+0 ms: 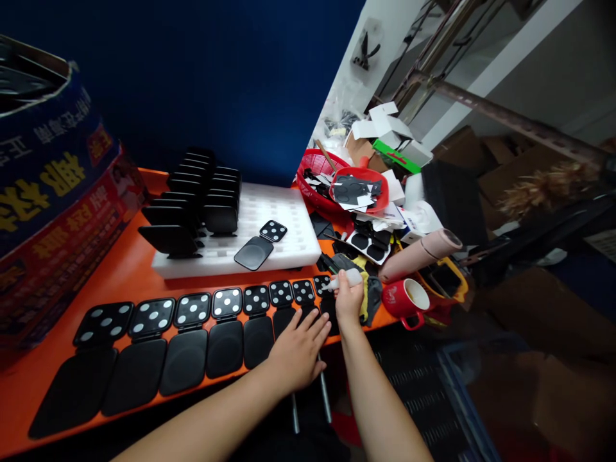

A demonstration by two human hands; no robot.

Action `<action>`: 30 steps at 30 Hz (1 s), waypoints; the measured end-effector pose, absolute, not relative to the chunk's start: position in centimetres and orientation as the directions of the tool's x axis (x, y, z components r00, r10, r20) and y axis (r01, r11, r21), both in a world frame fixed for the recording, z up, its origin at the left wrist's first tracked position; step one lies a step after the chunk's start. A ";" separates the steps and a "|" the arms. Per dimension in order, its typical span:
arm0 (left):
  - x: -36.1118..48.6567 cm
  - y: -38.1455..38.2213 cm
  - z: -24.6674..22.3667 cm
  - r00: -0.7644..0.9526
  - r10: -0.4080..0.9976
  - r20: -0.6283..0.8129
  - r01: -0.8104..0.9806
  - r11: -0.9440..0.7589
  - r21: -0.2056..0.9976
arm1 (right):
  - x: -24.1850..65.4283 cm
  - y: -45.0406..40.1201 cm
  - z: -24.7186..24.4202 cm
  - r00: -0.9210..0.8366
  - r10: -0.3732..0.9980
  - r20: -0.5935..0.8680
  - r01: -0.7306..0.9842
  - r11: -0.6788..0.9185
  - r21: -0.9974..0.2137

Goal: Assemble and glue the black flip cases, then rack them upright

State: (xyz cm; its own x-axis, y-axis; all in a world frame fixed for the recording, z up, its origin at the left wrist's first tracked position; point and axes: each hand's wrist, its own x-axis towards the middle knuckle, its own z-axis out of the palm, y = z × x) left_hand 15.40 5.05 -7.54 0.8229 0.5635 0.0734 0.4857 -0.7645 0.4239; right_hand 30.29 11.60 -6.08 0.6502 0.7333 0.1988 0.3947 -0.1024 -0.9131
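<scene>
My right hand (349, 304) is closed around a small white squeeze bottle (353, 277). Its thin nozzle points left at the small dotted lid at the right end of a row. Lying flat with fingers stretched, my left hand (299, 350) rests over the black panels near that end and covers part of them. Several hinged black cases lie unfolded along the front of the table, each with a dotted square (192, 310) above and a plain black panel (184, 361) below. Pale round dots mark the upper squares. One more unfolded case (255, 252) lies on the white foam tray (283, 202).
Several black cases (221, 205) stand upright in the foam tray on the orange table (187, 282). A printed carton (58, 167) stands at left. To the right are red baskets (320, 176), a pink bottle (418, 255), a red mug (398, 299) and a grey-yellow glove (370, 295).
</scene>
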 end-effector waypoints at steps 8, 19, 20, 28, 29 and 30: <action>15.3 5.2 -7.0 0.829 0.555 0.062 0.491 -0.776 0.395 | 27.7 11.3 -6.6 0.534 0.832 0.148 0.351 -0.059 -0.934; 15.2 5.2 -6.8 0.823 0.560 0.094 0.482 -0.777 0.404 | 27.6 11.2 -6.6 0.525 0.827 0.203 0.452 -0.069 -0.889; 15.2 5.2 -6.8 0.824 0.560 0.089 0.482 -0.775 0.409 | 27.6 11.3 -6.5 0.528 0.825 0.199 0.447 -0.071 -0.892; 14.7 5.6 -6.6 0.808 0.584 0.083 0.488 -0.741 0.462 | 27.5 11.9 -6.0 0.513 0.847 0.138 0.367 -0.071 -0.927; 14.5 5.7 -6.6 0.802 0.592 0.085 0.495 -0.737 0.461 | 27.4 11.8 -6.1 0.512 0.848 0.138 0.369 -0.072 -0.926; 14.3 5.8 -6.6 0.798 0.597 0.086 0.500 -0.735 0.458 | 27.4 11.8 -6.2 0.511 0.849 0.138 0.373 -0.075 -0.925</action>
State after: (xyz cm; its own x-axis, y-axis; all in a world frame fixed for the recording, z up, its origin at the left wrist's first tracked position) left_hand 14.35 5.76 -6.59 0.7979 0.5966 0.0862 0.5000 -0.7349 0.4581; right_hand 27.41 11.77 -6.25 0.5106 0.8487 0.1377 0.3732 -0.0745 -0.9247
